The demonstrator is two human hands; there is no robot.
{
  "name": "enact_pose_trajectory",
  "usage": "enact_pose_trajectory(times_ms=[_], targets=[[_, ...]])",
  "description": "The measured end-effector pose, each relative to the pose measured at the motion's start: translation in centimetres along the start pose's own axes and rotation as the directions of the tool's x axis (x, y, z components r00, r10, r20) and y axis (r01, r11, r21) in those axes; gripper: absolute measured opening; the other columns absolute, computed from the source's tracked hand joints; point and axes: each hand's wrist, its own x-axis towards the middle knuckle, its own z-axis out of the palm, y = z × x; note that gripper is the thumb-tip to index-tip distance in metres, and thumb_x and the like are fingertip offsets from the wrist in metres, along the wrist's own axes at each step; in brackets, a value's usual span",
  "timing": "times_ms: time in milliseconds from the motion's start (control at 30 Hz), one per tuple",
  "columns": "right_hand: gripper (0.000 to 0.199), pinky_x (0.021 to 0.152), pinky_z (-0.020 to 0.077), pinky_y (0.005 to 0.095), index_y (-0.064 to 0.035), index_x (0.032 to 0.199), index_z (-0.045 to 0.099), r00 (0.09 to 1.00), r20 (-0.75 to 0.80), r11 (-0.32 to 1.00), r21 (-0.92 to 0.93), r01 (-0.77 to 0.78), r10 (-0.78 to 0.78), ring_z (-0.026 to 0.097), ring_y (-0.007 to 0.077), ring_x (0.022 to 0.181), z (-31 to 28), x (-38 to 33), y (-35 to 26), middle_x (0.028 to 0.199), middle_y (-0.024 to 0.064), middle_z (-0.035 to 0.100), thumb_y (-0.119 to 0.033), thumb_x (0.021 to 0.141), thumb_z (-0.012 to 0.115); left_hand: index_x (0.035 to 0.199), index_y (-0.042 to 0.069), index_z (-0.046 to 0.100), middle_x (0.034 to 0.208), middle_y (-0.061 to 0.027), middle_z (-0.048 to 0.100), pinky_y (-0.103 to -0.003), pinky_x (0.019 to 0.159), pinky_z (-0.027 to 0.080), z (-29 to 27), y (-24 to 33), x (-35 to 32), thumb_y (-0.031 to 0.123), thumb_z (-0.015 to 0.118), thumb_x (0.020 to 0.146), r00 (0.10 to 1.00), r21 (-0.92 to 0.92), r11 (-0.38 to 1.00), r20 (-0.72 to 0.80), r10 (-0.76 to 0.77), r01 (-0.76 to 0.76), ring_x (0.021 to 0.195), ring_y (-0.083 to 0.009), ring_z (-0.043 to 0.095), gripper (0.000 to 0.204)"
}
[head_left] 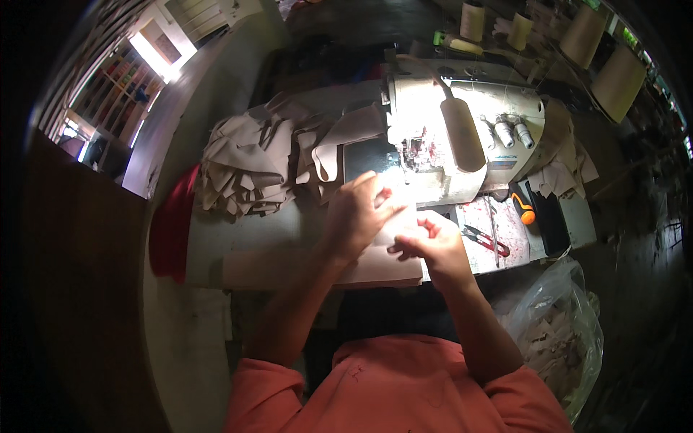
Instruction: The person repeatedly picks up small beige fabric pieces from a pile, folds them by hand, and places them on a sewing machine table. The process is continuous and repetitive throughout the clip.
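Note:
A pale fabric piece (pixel 388 229), washed out by the lamp's glare, lies between my two hands just in front of the sewing machine (pixel 426 173). My left hand (pixel 357 216) is closed on its left side, thumb and fingers bent toward the machine. Lower and to the right, my right hand (pixel 438 245) pinches the fabric's right side with curled fingers. Beneath both hands, a flat stack of beige fabric pieces (pixel 289 267) runs along the table's front edge. The needle area is blurred by bright light.
A heap of beige fabric pieces (pixel 249 162) covers the table's left. Red-handled thread snips (pixel 487 242) and an orange-and-black tool (pixel 523 209) lie on the right. Thread cones (pixel 619 83) stand behind. A clear plastic bag (pixel 559 325) of scraps hangs at lower right.

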Motion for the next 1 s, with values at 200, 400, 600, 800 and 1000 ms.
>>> enact_pose_trajectory(times_ms=[200, 400, 600, 800, 1000], targets=[[0.024, 0.056, 0.0469, 0.0226, 0.0037, 0.098, 0.043, 0.992, -0.098, 0.994, 0.071, 0.087, -0.080, 0.059, 0.0150, 0.065, -0.7, 0.8, 2.3, 0.078, 0.0123, 0.056, 0.000, 0.077, 0.053, 0.081, 0.003, 0.058, 0.074, -0.0099, 0.052, -0.033, 0.064, 0.042, 0.4, -0.8, 0.2, 0.008, 0.057, 0.070, 0.932, 0.279, 0.894, 0.201, 0.303, -0.351, 0.072, -0.0247, 0.051, 0.012], [0.020, 0.056, 0.0473, 0.0222, 0.0048, 0.099, 0.048, 0.971, -0.181, 0.986, 0.019, 0.163, -0.157, 0.059, 0.0146, 0.065, 0.1, 1.6, 1.8, 0.077, 0.0100, 0.058, 0.000, 0.079, 0.051, 0.083, 0.001, 0.053, 0.075, -0.0119, 0.051, -0.036, 0.067, 0.042, 0.4, -1.2, 2.0, 0.003, 0.049, 0.068, 0.965, 0.165, 0.965, 0.201, 0.169, -0.203, 0.074, -0.0286, 0.051, 0.015], [0.016, 0.057, 0.0478, 0.0220, 0.0049, 0.095, 0.055, 0.974, -0.123, 0.968, -0.190, 0.166, -0.191, 0.059, 0.0137, 0.066, -1.0, 2.0, 1.8, 0.080, 0.0085, 0.059, -0.001, 0.081, 0.050, 0.083, 0.000, 0.051, 0.076, -0.0133, 0.052, -0.035, 0.066, 0.042, 0.5, -1.3, 2.3, -0.001, 0.047, 0.069, 0.972, 0.175, 0.973, 0.204, 0.116, -0.152, 0.074, -0.0288, 0.052, 0.014], [0.018, 0.061, 0.0452, 0.0209, 0.0033, 0.099, 0.050, 0.994, -0.092, 0.998, -0.002, 0.060, -0.060, 0.059, 0.0132, 0.070, -1.1, 0.4, 2.1, 0.085, 0.0091, 0.058, -0.001, 0.082, 0.048, 0.086, 0.000, 0.053, 0.077, -0.0122, 0.057, -0.027, 0.063, 0.045, 0.4, -0.7, 0.4, -0.002, 0.060, 0.070, 0.994, -0.013, 0.999, 0.108, -0.027, 0.029, 0.073, -0.0184, 0.058, 0.018], [0.018, 0.061, 0.0449, 0.0207, 0.0040, 0.100, 0.048, 0.996, -0.074, 0.998, 0.021, 0.054, -0.053, 0.059, 0.0130, 0.071, -0.9, 0.8, 2.0, 0.083, 0.0088, 0.057, -0.002, 0.082, 0.048, 0.080, -0.001, 0.052, 0.072, -0.0086, 0.059, -0.024, 0.062, 0.045, 0.5, -0.6, 0.6, -0.001, 0.063, 0.067, 0.979, -0.102, 0.974, 0.061, -0.196, 0.202, 0.068, -0.0119, 0.057, 0.017]])
